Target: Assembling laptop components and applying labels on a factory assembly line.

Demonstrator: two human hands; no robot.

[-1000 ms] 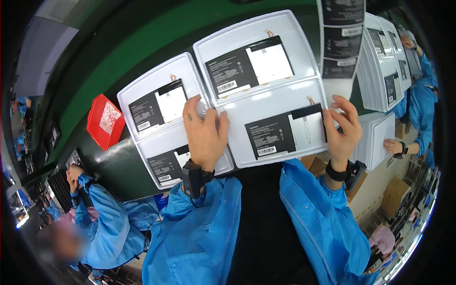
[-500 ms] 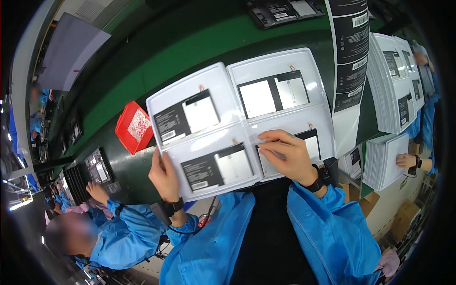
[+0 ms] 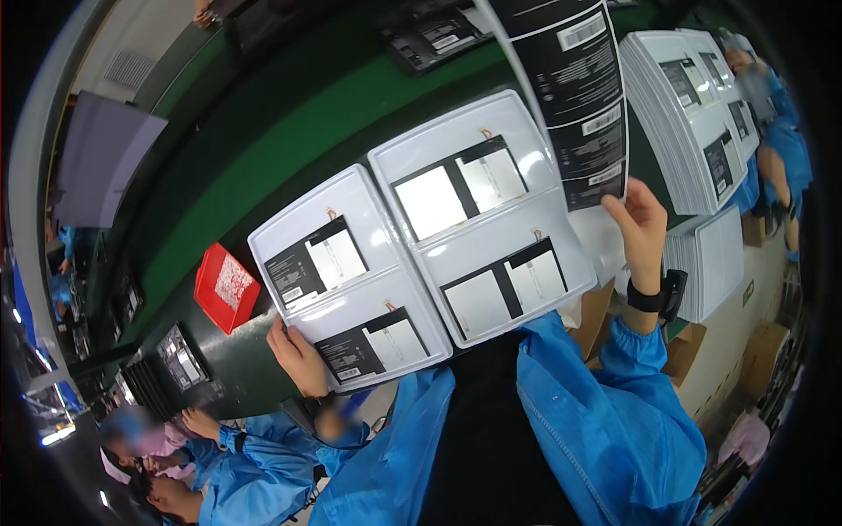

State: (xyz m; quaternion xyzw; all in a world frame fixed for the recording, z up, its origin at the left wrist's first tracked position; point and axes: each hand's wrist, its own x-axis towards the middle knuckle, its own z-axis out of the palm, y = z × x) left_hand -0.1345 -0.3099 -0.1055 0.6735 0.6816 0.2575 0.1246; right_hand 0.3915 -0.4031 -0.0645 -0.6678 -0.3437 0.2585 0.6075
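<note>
A white plastic tray (image 3: pixel 421 145) in two halves lies before me, with several flat battery packs in its compartments. On the left half, the upper battery pack (image 3: pixel 336 255) and the lower battery pack (image 3: pixel 399 343) each have a black printed label beside a silver side. Both battery packs on the right half, the upper (image 3: pixel 425 203) and the lower (image 3: pixel 474 304), show bare silver sides. My left hand (image 3: pixel 300 358) is closed on the tray's lower left edge. My right hand (image 3: pixel 645 232) pinches the lower end of a hanging strip of black labels (image 3: pixel 581 88).
A red bin (image 3: pixel 209 289) of small white pieces sits left of the tray. Right of it stand a stack of loaded white trays (image 3: pixel 653 96) and another white stack (image 3: pixel 715 263). Black device housings (image 3: pixel 430 35) lie behind. Co-workers in blue are at both sides.
My right hand has left the lower right battery pack and moved right to the label strip, taking hold of its end. My left hand stays at the tray's edge.
</note>
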